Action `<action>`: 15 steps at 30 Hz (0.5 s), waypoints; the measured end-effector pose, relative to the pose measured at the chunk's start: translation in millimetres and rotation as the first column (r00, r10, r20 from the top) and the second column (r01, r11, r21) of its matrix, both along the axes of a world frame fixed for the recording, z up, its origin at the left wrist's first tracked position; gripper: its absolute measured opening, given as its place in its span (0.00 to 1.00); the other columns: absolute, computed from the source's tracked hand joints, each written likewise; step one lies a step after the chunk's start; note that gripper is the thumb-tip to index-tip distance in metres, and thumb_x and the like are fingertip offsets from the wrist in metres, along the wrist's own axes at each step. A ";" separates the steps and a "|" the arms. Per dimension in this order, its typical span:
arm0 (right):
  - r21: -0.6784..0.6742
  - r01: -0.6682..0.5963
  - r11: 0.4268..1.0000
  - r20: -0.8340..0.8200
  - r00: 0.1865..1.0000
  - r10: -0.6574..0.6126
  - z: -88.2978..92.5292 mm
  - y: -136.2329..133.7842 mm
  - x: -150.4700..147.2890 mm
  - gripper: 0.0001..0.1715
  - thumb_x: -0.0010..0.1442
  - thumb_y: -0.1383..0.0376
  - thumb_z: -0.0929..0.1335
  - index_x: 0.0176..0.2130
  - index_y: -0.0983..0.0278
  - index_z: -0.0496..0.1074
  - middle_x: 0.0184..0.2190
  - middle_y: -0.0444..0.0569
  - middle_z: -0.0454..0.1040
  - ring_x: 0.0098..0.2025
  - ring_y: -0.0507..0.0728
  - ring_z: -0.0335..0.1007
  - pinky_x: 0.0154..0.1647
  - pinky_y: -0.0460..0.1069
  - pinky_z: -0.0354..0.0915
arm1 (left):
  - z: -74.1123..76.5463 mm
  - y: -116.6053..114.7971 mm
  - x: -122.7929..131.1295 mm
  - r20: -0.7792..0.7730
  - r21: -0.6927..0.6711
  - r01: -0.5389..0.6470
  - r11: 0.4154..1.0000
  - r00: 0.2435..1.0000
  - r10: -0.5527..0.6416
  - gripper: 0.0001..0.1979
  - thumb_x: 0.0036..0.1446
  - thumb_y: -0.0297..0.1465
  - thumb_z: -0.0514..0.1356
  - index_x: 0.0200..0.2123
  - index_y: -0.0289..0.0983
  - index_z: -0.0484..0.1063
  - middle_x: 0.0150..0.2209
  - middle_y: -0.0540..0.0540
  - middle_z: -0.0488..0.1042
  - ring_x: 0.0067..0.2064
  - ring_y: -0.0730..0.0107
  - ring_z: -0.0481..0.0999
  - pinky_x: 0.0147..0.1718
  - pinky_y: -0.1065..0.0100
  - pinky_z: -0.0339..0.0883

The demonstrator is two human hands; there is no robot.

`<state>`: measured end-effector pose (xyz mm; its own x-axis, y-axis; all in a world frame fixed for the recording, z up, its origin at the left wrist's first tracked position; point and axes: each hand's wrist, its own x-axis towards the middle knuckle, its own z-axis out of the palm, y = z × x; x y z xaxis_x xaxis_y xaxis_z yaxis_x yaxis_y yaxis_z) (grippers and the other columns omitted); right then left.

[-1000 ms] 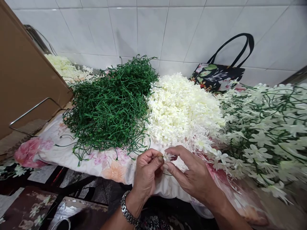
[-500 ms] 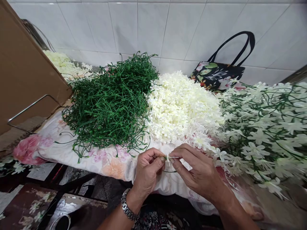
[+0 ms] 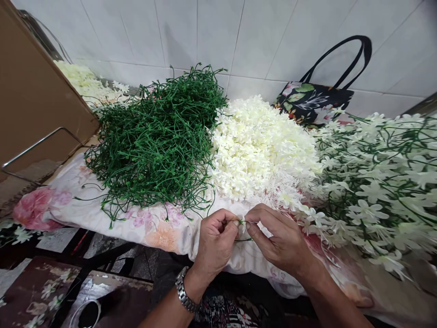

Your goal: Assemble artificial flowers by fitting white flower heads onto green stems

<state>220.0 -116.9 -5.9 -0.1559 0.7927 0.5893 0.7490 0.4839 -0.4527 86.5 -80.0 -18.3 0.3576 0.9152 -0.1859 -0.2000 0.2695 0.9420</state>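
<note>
a: what's in hand?

b: one green stem point(image 3: 244, 240), near the middle, just above the cloth point(image 3: 85, 214) that covers the counter. the left hand point(image 3: 218, 240) has a narrow grip, pinching the stem's tip between thumb and finger.

a: and the right hand point(image 3: 285, 241)?

b: also narrow, thumb and finger nipped on a thin white piece point(image 3: 243, 219) right by that tip. it's too small to tell whether the two are joined.

a: so how much is done?

b: quite a lot, i'd judge. the pile at the right, flowered stems point(image 3: 378, 182), has white blossoms on green stalks and looks like finished work. i can't count them.

a: what's left?

b: plenty, by the look of it. a big heap of bare stems point(image 3: 153, 146) lies left of the middle, and beside it, just to the right, a heap of loose white flowers point(image 3: 259, 146). some white strands point(image 3: 273, 189) lie at that heap's near edge. the stem in hand seems partway through, with no full blossom visible on it.
</note>
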 end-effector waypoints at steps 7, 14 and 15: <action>-0.008 -0.005 1.000 0.012 1.000 0.005 -2.5 0.1 1.3 0.10 0.59 0.75 0.60 0.31 0.63 0.65 0.23 0.45 0.68 0.26 0.51 0.67 0.25 0.45 0.64 | -2.7 0.8 0.1 -0.040 0.031 0.022 0.999 0.999 -0.021 0.05 0.43 0.28 0.57 0.18 0.35 0.66 0.15 0.55 0.59 0.18 0.79 0.53 0.17 0.74 0.46; -0.027 -0.034 0.999 0.040 0.999 0.035 -3.0 0.6 1.1 0.10 0.59 0.76 0.59 0.32 0.64 0.64 0.25 0.47 0.67 0.28 0.52 0.65 0.27 0.46 0.64 | -7.6 0.3 1.1 -0.033 0.032 0.007 0.999 0.999 -0.006 0.05 0.43 0.27 0.57 0.18 0.35 0.66 0.15 0.55 0.59 0.19 0.79 0.55 0.18 0.75 0.48; -0.028 -0.034 0.999 0.035 0.999 0.035 -2.8 0.4 1.1 0.10 0.59 0.76 0.59 0.32 0.65 0.65 0.25 0.47 0.67 0.28 0.52 0.65 0.27 0.46 0.63 | -7.7 0.4 1.0 -0.016 0.023 0.005 1.000 1.000 -0.005 0.05 0.43 0.27 0.58 0.18 0.35 0.66 0.15 0.56 0.59 0.18 0.80 0.54 0.18 0.75 0.48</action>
<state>221.1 -116.5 -8.7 -0.2038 0.8025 0.5608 0.7481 0.4971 -0.4395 87.5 -79.6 -25.9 0.3590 0.9176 -0.1704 -0.1835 0.2484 0.9511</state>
